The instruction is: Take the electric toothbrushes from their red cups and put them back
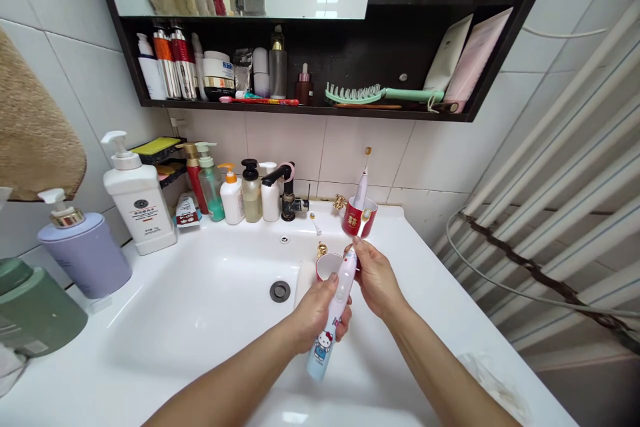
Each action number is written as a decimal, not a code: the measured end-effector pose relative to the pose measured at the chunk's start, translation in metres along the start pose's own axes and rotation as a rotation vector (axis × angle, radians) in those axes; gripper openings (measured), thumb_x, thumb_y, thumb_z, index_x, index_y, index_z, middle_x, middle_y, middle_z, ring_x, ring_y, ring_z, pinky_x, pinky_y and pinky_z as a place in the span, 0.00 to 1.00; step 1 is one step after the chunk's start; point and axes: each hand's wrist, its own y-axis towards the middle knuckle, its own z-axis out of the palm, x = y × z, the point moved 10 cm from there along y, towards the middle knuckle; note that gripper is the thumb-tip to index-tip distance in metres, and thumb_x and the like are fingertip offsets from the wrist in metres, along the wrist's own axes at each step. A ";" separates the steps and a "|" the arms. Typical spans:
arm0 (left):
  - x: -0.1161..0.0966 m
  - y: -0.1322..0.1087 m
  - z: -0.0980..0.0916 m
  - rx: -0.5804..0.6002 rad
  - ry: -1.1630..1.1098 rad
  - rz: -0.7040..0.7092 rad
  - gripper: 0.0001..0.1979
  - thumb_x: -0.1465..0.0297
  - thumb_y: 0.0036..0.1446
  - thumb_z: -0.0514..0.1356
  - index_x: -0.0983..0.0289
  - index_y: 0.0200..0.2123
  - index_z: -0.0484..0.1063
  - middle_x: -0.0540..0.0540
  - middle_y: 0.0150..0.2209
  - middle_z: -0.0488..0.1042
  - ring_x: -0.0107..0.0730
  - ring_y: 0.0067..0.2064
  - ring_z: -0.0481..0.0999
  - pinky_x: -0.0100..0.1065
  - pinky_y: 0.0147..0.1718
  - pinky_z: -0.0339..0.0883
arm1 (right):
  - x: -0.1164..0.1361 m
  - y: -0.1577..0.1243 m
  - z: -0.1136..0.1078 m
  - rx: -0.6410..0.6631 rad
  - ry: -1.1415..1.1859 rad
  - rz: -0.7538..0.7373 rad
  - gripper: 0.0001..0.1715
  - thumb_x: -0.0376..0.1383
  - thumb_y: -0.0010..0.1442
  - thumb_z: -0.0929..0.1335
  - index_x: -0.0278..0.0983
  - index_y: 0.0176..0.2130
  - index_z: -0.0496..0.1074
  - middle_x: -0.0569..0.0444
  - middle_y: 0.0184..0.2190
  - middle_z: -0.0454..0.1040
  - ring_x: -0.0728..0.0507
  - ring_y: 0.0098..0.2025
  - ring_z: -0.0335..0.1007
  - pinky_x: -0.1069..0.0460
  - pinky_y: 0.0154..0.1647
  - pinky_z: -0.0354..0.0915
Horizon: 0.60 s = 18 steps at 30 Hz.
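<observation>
My left hand (320,310) is wrapped round the handle of an electric toothbrush (340,300), pale pink shading to blue, with a cartoon cat near its base. At its upper end, my right hand (375,273) pinches the neck of the white brush head (363,221), whose bristles point up. The toothbrush is tilted over the sink (200,300). Partly hidden behind the hands is a red and white cup (327,265) with a gold handle. Behind it, a red cup (351,219) holds a second electric toothbrush (361,190). A loose brush head (315,224) lies on the sink's back ledge.
A black faucet (287,190) rises at the back of the sink, with several pump bottles (231,197) to its left. Larger bottles (143,200) stand on the left counter. Overhead hangs a dark cabinet (345,57) holding toiletries. White radiator pipes (565,213) run along the right.
</observation>
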 end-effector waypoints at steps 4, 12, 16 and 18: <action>-0.013 0.000 -0.006 -0.055 0.086 0.089 0.23 0.50 0.42 0.41 0.66 0.22 0.57 0.47 0.13 0.58 0.19 0.12 0.56 0.24 0.12 0.48 | -0.007 -0.005 0.016 0.129 0.073 0.068 0.17 0.48 0.42 0.61 0.36 0.23 0.64 0.60 0.15 0.61 0.53 0.17 0.54 0.56 0.18 0.52; -0.041 0.001 -0.048 -0.382 0.417 0.285 0.17 0.61 0.48 0.39 0.66 0.28 0.61 0.53 0.25 0.65 0.26 0.26 0.65 0.29 0.25 0.58 | 0.024 0.009 -0.002 0.022 -0.028 -0.123 0.14 0.44 0.40 0.64 0.37 0.27 0.66 0.58 0.18 0.64 0.51 0.21 0.57 0.55 0.23 0.56; -0.050 -0.006 -0.062 -0.537 0.634 0.414 0.09 0.69 0.43 0.48 0.63 0.30 0.63 0.53 0.37 0.62 0.29 0.40 0.60 0.31 0.38 0.53 | 0.052 0.029 -0.016 -0.095 -0.152 -0.356 0.14 0.45 0.41 0.63 0.38 0.27 0.66 0.58 0.21 0.65 0.50 0.23 0.57 0.55 0.25 0.56; -0.050 -0.005 -0.056 -0.555 0.842 0.436 0.11 0.71 0.40 0.51 0.62 0.32 0.64 0.53 0.42 0.58 0.31 0.44 0.56 0.31 0.42 0.50 | 0.045 0.039 -0.010 -0.055 -0.274 -0.366 0.17 0.45 0.41 0.62 0.37 0.29 0.66 0.58 0.21 0.65 0.50 0.23 0.57 0.54 0.25 0.56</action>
